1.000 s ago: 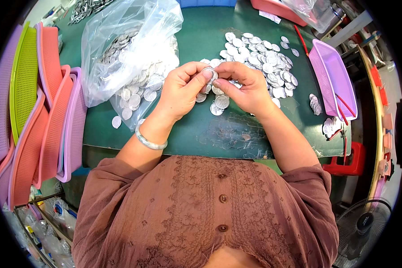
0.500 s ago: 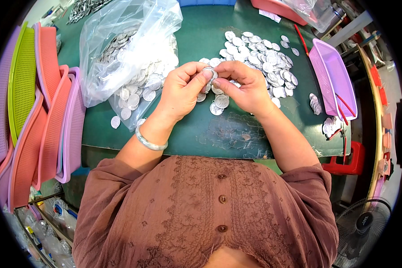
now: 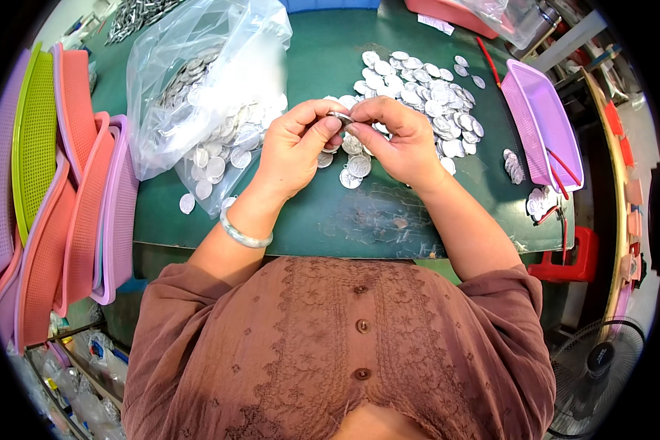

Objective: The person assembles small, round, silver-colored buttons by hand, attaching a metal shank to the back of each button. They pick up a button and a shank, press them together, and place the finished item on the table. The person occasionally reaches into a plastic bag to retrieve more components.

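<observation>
My left hand and my right hand meet over the green table, both pinching one small silver metal disc between their fingertips. Several more discs lie on the table right under my hands. A larger loose heap of silver discs spreads behind my right hand. To the left of my left hand a clear plastic bag holds many more discs. A silver bangle is on my left wrist.
Stacked pink, purple and green plastic trays stand at the left table edge. A purple basket sits at the right, with small piles of discs beside it. A red stool and a fan are at lower right.
Both hands stay together at the same spot; the fingers have shifted slightly around the disc they pinch.
</observation>
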A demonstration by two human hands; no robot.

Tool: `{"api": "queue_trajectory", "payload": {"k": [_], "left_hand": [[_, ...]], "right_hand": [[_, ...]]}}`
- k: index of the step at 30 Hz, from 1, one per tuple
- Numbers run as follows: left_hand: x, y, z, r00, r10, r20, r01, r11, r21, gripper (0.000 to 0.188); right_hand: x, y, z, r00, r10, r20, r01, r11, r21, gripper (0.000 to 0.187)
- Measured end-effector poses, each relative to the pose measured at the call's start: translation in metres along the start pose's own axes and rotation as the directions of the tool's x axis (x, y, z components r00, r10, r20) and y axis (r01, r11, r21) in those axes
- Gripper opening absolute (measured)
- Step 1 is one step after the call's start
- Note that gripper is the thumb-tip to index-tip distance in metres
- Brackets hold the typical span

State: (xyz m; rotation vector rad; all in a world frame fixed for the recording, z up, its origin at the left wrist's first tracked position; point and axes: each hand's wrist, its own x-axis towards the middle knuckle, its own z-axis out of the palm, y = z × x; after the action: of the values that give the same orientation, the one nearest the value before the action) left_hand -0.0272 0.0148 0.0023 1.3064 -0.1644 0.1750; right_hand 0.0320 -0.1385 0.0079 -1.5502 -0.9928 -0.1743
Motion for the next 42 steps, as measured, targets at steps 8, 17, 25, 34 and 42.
{"api": "queue_trajectory", "payload": {"k": [8,17,25,34,42], "left_hand": [[0.000,0.001,0.001,0.999,0.021,0.027,-0.021,1.000,-0.003,0.017],[0.000,-0.002,0.001,1.000,-0.024,0.016,0.024,0.999,-0.021,0.025],[-0.001,-0.005,0.002,0.998,-0.062,0.015,0.063,0.997,-0.050,0.029],[-0.001,-0.004,0.002,0.997,-0.073,0.034,0.075,0.997,-0.037,0.032],[-0.001,0.000,0.002,0.993,-0.103,0.062,0.106,0.993,-0.044,0.034]], "right_hand": [[0.003,-0.002,-0.001,0.992,-0.125,-0.021,0.122,0.986,-0.114,0.014],[0.004,-0.008,-0.002,0.985,-0.172,-0.027,0.161,0.958,-0.236,0.014],[0.004,-0.009,0.001,0.963,-0.268,-0.017,0.246,0.908,-0.339,0.016],[0.005,-0.010,0.002,0.926,-0.375,0.039,0.356,0.835,-0.420,0.019],[0.006,-0.011,0.002,0.895,-0.438,0.086,0.421,0.764,-0.488,0.019]]}}
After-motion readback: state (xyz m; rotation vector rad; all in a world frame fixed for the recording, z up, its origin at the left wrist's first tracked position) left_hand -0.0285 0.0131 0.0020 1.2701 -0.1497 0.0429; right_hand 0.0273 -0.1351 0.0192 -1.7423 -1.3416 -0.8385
